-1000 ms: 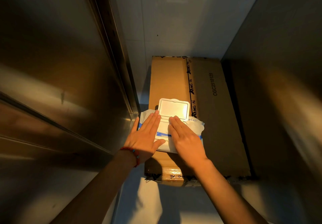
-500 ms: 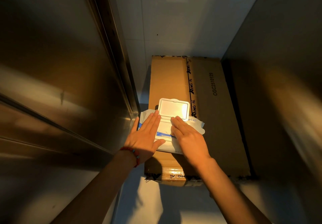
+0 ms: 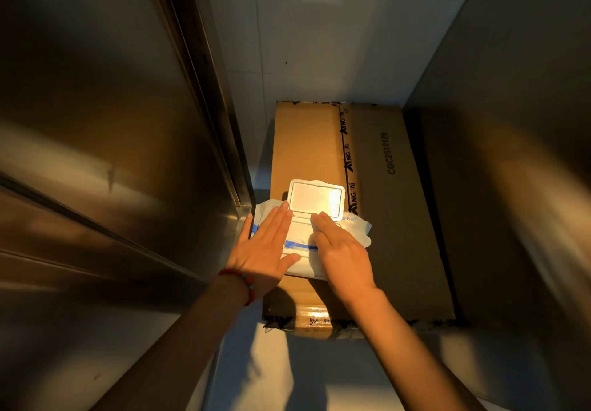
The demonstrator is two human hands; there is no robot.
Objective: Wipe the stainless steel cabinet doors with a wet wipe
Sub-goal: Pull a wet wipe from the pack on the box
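A pack of wet wipes (image 3: 323, 244) lay on the near left part of a long cardboard box (image 3: 393, 219), its white flip lid (image 3: 316, 199) standing open toward the far side. The left hand (image 3: 263, 250) was laid flat on the pack's left side, fingers straight and together, nothing gripped. The right hand (image 3: 340, 252) was rested on the pack's right side, fingers extended over the opening below the lid; whether a wipe was pinched beneath them could not be told. A red bracelet (image 3: 241, 282) was worn on the left wrist.

The box was set on a pale floor (image 3: 319, 375) in a narrow space, its far end against a light tiled wall (image 3: 319, 43). A stainless steel cabinet door (image 3: 96, 123) filled the left side, streaked with warm reflected light, and a second dark metal panel (image 3: 511, 123) rose just beside the box on the right.
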